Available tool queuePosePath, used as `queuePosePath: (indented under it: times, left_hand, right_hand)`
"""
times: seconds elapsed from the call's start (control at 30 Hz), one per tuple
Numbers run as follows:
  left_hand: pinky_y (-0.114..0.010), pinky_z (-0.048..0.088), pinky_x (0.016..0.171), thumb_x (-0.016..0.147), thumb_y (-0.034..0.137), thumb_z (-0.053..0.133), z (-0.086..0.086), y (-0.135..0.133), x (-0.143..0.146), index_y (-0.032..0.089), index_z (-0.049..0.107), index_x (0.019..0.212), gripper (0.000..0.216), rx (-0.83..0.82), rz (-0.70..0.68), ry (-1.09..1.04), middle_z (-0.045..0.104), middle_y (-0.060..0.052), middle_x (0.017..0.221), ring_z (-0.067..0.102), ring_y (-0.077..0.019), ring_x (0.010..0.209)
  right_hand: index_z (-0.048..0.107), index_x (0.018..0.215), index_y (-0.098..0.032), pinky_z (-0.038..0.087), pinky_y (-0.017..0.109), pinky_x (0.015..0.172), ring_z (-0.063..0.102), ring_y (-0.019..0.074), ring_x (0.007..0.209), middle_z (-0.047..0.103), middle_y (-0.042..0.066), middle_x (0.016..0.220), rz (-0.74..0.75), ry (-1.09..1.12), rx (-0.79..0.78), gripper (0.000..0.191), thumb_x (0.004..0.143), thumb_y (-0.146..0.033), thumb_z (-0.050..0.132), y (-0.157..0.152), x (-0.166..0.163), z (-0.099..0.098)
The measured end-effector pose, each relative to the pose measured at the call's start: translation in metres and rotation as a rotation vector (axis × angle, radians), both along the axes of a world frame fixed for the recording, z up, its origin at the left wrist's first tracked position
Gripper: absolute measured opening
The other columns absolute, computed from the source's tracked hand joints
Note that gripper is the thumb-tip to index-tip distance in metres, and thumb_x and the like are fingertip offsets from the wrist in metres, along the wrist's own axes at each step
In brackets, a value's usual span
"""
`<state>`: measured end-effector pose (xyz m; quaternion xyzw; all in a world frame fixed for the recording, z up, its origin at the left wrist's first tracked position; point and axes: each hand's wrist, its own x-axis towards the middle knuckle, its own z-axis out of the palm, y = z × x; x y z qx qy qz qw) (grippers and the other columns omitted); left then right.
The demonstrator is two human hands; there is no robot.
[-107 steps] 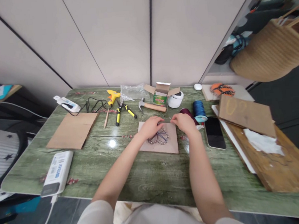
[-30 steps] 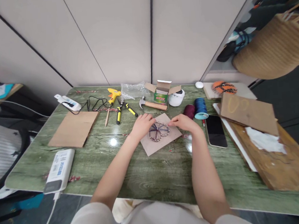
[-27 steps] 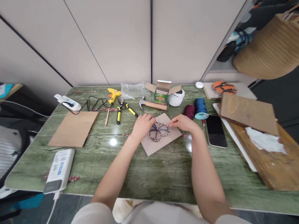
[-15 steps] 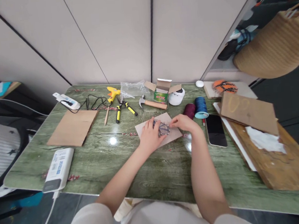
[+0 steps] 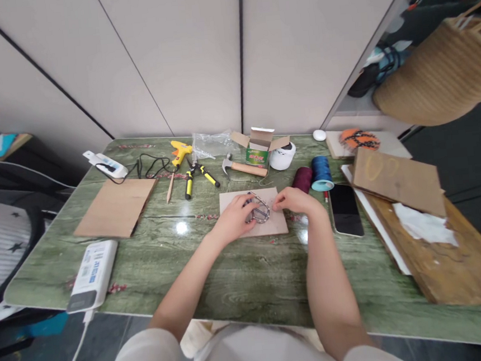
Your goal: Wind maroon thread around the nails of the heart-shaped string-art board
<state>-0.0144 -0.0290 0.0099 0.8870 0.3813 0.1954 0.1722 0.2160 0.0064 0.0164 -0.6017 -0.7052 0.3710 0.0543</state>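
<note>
A small pale board [image 5: 229,200] lies on the table, with a ring of nails [image 5: 263,215] on it. Dark thread [image 5: 256,208] crosses between the nails. My left hand [image 5: 234,219] rests over the board's left part, its thumb and fingers curled about the left side of the ring. Just right of the ring, my right hand [image 5: 295,201] is closed in a pinch above the board's right edge. What sits between those fingertips is too small to make out. Beyond it lie a maroon thread spool [image 5: 302,180] and an upright blue thread spool [image 5: 321,173].
Behind the board are a hammer [image 5: 245,167], an open green box [image 5: 257,156], pliers [image 5: 189,184] and a yellow glue gun [image 5: 181,151]. A phone [image 5: 346,210] and stacked boards [image 5: 454,268] lie right. A brown board [image 5: 114,208] and white power bank [image 5: 92,275] lie left.
The board has turned clockwise, so its far edge now runs level. My left hand has shifted left, uncovering more of the nail ring. My right hand stays pinched in nearly the same place.
</note>
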Motion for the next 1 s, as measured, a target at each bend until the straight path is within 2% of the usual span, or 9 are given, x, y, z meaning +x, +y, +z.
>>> queuePosePath:
  times: [0.17,0.37,0.43,0.53,0.67,0.77,0.83,0.9,1.0]
  left_hand:
    - [-0.038,0.032,0.11,0.068,0.009,0.057,0.012,0.006,-0.023,0.028,0.05,0.124,0.06,-0.131,-0.035,-0.025,0.036,-0.006,0.14,0.034,-0.0212,0.131]
    - [-0.042,0.032,0.11,0.066,0.01,0.057,0.015,0.003,-0.025,0.026,0.034,0.137,0.076,-0.221,0.047,-0.006,0.031,-0.009,0.145,0.031,-0.0243,0.133]
    - [-0.039,0.033,0.108,0.071,0.015,0.055,0.013,0.002,-0.013,0.02,0.031,0.139,0.072,-0.218,0.117,-0.046,0.038,-0.011,0.141,0.037,-0.0228,0.13]
    - [-0.04,0.035,0.105,0.076,0.029,0.058,0.011,0.005,0.011,0.016,0.036,0.135,0.065,-0.157,0.203,-0.054,0.046,-0.013,0.133,0.042,-0.0245,0.124]
    - [-0.041,0.038,0.099,0.07,0.037,0.066,0.012,0.021,0.04,0.017,0.049,0.125,0.061,-0.075,0.202,0.042,0.051,-0.012,0.126,0.046,-0.0277,0.117]
    - [-0.037,0.044,0.088,0.068,0.032,0.067,0.012,0.04,0.054,0.018,0.065,0.101,0.035,-0.097,0.171,0.14,0.061,-0.01,0.102,0.055,-0.0261,0.101]
    - [-0.033,0.046,0.079,0.068,0.023,0.064,0.012,0.052,0.059,0.018,0.069,0.083,0.016,-0.129,0.146,0.183,0.064,-0.008,0.089,0.059,-0.0239,0.09]
    - [-0.03,0.046,0.072,0.069,0.018,0.061,0.012,0.063,0.061,0.019,0.069,0.076,0.01,-0.159,0.136,0.181,0.066,-0.006,0.08,0.06,-0.0214,0.079]
    - [-0.029,0.045,0.069,0.073,0.021,0.058,0.011,0.074,0.059,0.02,0.068,0.077,0.011,-0.146,0.159,0.106,0.068,-0.005,0.08,0.061,-0.0206,0.076]
  right_hand:
    - [0.073,0.067,-0.02,0.04,0.024,0.062,0.06,0.0158,0.066,0.069,0.001,0.068,-0.003,0.042,0.012,0.008,0.066,-0.023,0.066,0.001,-0.003,0.001]
    - [0.071,0.075,-0.019,0.04,0.024,0.067,0.059,0.0162,0.071,0.069,0.004,0.076,-0.09,-0.032,0.197,0.012,0.074,-0.019,0.059,0.003,-0.013,0.007]
    - [0.07,0.078,-0.018,0.04,0.025,0.068,0.059,0.017,0.074,0.069,0.006,0.079,-0.137,-0.042,0.232,0.014,0.076,-0.019,0.057,0.003,-0.014,0.008]
    - [0.07,0.081,-0.017,0.04,0.026,0.072,0.06,0.0177,0.077,0.069,0.007,0.083,-0.206,-0.03,0.276,0.016,0.079,-0.02,0.054,0.004,-0.016,0.006]
    - [0.07,0.083,-0.016,0.041,0.028,0.076,0.06,0.0187,0.08,0.069,0.008,0.085,-0.264,-0.046,0.297,0.017,0.079,-0.023,0.054,0.007,-0.017,0.0]
    - [0.069,0.082,-0.016,0.041,0.028,0.076,0.059,0.0186,0.08,0.069,0.008,0.087,-0.282,-0.03,0.304,0.017,0.078,-0.022,0.054,0.008,-0.018,-0.001]
    - [0.069,0.081,-0.017,0.04,0.027,0.073,0.059,0.0176,0.077,0.069,0.006,0.084,-0.294,0.019,0.305,0.017,0.078,-0.023,0.053,0.008,-0.018,0.001]
    - [0.068,0.082,-0.017,0.04,0.026,0.07,0.057,0.0164,0.073,0.068,0.005,0.08,-0.31,0.085,0.341,0.019,0.079,-0.026,0.051,0.007,-0.019,0.005]
    - [0.066,0.085,-0.018,0.038,0.025,0.065,0.055,0.0149,0.067,0.065,0.003,0.074,-0.315,0.2,0.413,0.023,0.081,-0.033,0.049,0.004,-0.019,0.016]
